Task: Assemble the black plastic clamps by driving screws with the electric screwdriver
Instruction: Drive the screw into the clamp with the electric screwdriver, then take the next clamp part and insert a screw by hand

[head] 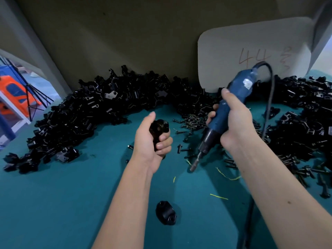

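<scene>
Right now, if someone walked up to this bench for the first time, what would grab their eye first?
Probably the blue electric screwdriver, gripped in the right hand at centre right, bit angled down toward the teal table. Next, the left hand gripping a black clamp beside it. Behind both, a big heap of black clamp parts arcs across the back of the table, with loose screws between.

Clamp parts (100, 105) heap behind screws (193, 121); single clamp (165, 215) lies nearest on table (53, 203).
</scene>
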Demonstrator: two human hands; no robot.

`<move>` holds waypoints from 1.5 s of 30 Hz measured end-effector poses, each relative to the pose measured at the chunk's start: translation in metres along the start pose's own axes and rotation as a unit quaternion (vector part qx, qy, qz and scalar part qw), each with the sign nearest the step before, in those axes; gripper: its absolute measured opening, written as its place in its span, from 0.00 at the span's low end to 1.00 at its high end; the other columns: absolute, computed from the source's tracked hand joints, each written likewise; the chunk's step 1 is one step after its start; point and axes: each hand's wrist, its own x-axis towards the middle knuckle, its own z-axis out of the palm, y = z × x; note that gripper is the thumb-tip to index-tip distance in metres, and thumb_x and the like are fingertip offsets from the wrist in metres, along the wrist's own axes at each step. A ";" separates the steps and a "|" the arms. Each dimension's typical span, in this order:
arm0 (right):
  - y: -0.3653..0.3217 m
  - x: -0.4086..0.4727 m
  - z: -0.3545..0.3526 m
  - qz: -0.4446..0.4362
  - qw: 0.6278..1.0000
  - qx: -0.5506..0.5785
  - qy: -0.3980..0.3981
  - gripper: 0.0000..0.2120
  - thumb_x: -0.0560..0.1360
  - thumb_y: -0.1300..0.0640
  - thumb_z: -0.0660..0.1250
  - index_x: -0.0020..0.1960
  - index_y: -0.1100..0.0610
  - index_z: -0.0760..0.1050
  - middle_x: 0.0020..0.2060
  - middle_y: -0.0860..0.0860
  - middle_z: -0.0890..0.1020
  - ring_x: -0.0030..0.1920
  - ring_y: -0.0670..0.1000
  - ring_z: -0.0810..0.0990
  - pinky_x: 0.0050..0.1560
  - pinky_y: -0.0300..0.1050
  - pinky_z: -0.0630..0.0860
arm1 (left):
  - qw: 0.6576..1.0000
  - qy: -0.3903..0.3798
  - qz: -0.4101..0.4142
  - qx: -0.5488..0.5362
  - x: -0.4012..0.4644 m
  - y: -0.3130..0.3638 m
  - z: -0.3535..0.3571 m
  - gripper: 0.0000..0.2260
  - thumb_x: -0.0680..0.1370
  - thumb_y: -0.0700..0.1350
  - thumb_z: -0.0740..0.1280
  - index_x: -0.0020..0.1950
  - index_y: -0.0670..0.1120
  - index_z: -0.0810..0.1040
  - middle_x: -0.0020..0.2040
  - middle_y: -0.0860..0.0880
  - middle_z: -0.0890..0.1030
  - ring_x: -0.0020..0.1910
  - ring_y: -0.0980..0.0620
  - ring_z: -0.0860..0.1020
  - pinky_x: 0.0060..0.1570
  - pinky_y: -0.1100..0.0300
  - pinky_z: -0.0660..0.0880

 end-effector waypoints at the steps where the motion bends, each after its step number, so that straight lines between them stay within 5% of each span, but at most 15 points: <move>1: 0.005 -0.001 0.002 0.007 0.999 -0.033 -0.009 0.15 0.77 0.50 0.75 0.57 0.55 0.73 0.40 0.51 0.76 0.28 0.48 0.76 0.31 0.44 0.77 | 1.000 -0.006 -0.009 -0.018 0.000 0.001 0.000 0.21 0.82 0.58 0.59 0.35 0.47 0.65 0.30 0.50 0.60 0.22 0.57 0.56 0.19 0.64 0.52; 4: 0.021 -0.001 0.005 -0.006 0.982 -0.183 -0.043 0.17 0.78 0.50 0.73 0.59 0.57 0.70 0.47 0.54 0.79 0.33 0.51 0.82 0.35 0.50 0.83 | 0.997 -0.026 -0.027 -0.067 -0.001 0.003 -0.001 0.21 0.82 0.55 0.55 0.32 0.48 0.64 0.29 0.51 0.56 0.21 0.57 0.55 0.18 0.64 0.52; 6: 0.033 0.000 0.004 -0.072 0.937 -0.340 -0.037 0.16 0.78 0.48 0.72 0.56 0.55 0.69 0.50 0.54 0.81 0.43 0.55 0.85 0.47 0.59 0.84 | 0.993 -0.037 -0.036 -0.102 -0.001 0.003 0.000 0.19 0.82 0.54 0.55 0.32 0.48 0.65 0.30 0.52 0.55 0.20 0.57 0.56 0.16 0.64 0.54; 9: 0.044 0.000 0.001 -0.158 0.859 -0.487 -0.034 0.12 0.76 0.47 0.74 0.51 0.51 0.74 0.42 0.47 0.81 0.41 0.48 0.80 0.44 0.48 0.78 | 0.987 -0.039 -0.042 -0.147 -0.002 0.004 0.002 0.17 0.82 0.52 0.55 0.36 0.47 0.66 0.28 0.52 0.60 0.19 0.58 0.57 0.15 0.64 0.55; 15: 0.043 -0.003 0.006 -0.272 0.800 -0.533 -0.055 0.05 0.78 0.58 0.70 0.45 0.50 0.78 0.32 0.47 0.82 0.29 0.44 0.80 0.35 0.37 0.77 | 0.989 -0.076 -0.012 -0.125 -0.006 0.011 0.002 0.21 0.83 0.54 0.54 0.32 0.47 0.67 0.28 0.52 0.56 0.19 0.58 0.57 0.16 0.65 0.56; 18: 0.034 -0.002 0.001 -0.316 0.717 -0.616 -0.077 0.04 0.77 0.53 0.72 0.51 0.47 0.81 0.42 0.46 0.81 0.37 0.45 0.77 0.47 0.41 0.77 | 0.987 -0.122 0.027 -0.104 -0.010 0.017 0.004 0.17 0.83 0.52 0.55 0.35 0.48 0.66 0.28 0.52 0.61 0.20 0.58 0.58 0.17 0.66 0.57; 21: 0.025 -0.004 -0.005 -0.321 0.657 -0.678 -0.077 0.14 0.77 0.44 0.73 0.61 0.45 0.83 0.59 0.50 0.77 0.50 0.52 0.80 0.56 0.49 0.77 | 0.994 -0.078 0.057 -0.049 -0.008 0.014 0.014 0.20 0.85 0.54 0.55 0.35 0.48 0.67 0.28 0.51 0.63 0.21 0.57 0.57 0.18 0.65 0.55; 23: 0.012 -0.009 -0.002 -0.344 0.670 -0.652 -0.089 0.13 0.79 0.43 0.70 0.58 0.48 0.85 0.57 0.49 0.80 0.54 0.50 0.80 0.55 0.49 0.77 | 0.995 -0.014 0.093 0.026 -0.006 0.011 0.023 0.20 0.86 0.57 0.56 0.38 0.47 0.66 0.29 0.49 0.64 0.22 0.56 0.59 0.20 0.64 0.54; 26: -0.007 -0.022 0.008 -0.288 0.764 -0.537 -0.211 0.08 0.79 0.48 0.72 0.53 0.51 0.85 0.44 0.47 0.86 0.46 0.50 0.83 0.50 0.52 0.79 | 0.980 0.028 0.118 0.156 -0.003 0.007 0.034 0.23 0.85 0.63 0.55 0.40 0.48 0.74 0.29 0.48 0.70 0.24 0.53 0.63 0.22 0.63 0.57; 29: -0.020 -0.033 0.007 -0.276 0.743 -0.550 -0.262 0.12 0.75 0.53 0.77 0.58 0.54 0.85 0.45 0.50 0.87 0.47 0.53 0.85 0.56 0.53 0.80 | 0.980 -0.016 0.091 0.179 -0.005 0.001 0.050 0.33 0.82 0.69 0.49 0.49 0.44 0.82 0.35 0.45 0.74 0.29 0.53 0.69 0.28 0.59 0.64; 32: -0.043 -0.035 -0.008 -0.277 0.739 -0.567 -0.234 0.12 0.75 0.53 0.78 0.57 0.52 0.86 0.45 0.47 0.87 0.46 0.47 0.85 0.55 0.49 0.81 | 0.979 -0.048 0.096 0.174 -0.009 -0.006 0.071 0.32 0.82 0.69 0.49 0.50 0.47 0.82 0.48 0.40 0.82 0.39 0.49 0.78 0.37 0.56 0.74; 34: -0.060 -0.033 -0.026 -0.258 0.756 -0.566 -0.206 0.09 0.75 0.54 0.78 0.55 0.52 0.86 0.40 0.50 0.86 0.38 0.46 0.83 0.45 0.52 0.83 | 0.966 -0.014 0.117 0.229 -0.010 -0.015 0.090 0.29 0.77 0.73 0.54 0.52 0.51 0.80 0.54 0.41 0.84 0.50 0.45 0.82 0.49 0.48 0.80; 37: -0.085 -0.028 -0.058 -0.228 0.791 -0.553 -0.125 0.09 0.76 0.54 0.77 0.54 0.53 0.84 0.33 0.52 0.83 0.32 0.51 0.79 0.36 0.54 0.81 | 0.926 0.020 0.164 0.339 -0.009 -0.030 0.129 0.27 0.70 0.74 0.54 0.52 0.55 0.76 0.52 0.47 0.82 0.55 0.45 0.81 0.61 0.38 0.77; 41: -0.115 -0.026 -0.100 -0.229 0.803 -0.549 0.031 0.03 0.75 0.54 0.77 0.45 0.54 0.85 0.35 0.51 0.86 0.34 0.51 0.85 0.41 0.53 0.86 | 0.916 -0.031 0.168 0.362 -0.003 -0.054 0.191 0.26 0.77 0.66 0.56 0.46 0.45 0.80 0.43 0.52 0.82 0.48 0.43 0.80 0.56 0.41 0.79; 45: -0.144 -0.029 -0.133 -0.238 0.780 -0.562 0.136 0.05 0.75 0.57 0.75 0.41 0.53 0.85 0.26 0.46 0.82 0.27 0.49 0.84 0.34 0.41 0.78 | 0.904 -0.061 0.190 0.378 0.001 -0.089 0.238 0.25 0.83 0.57 0.61 0.26 0.53 0.68 0.24 0.62 0.71 0.28 0.61 0.71 0.32 0.67 0.67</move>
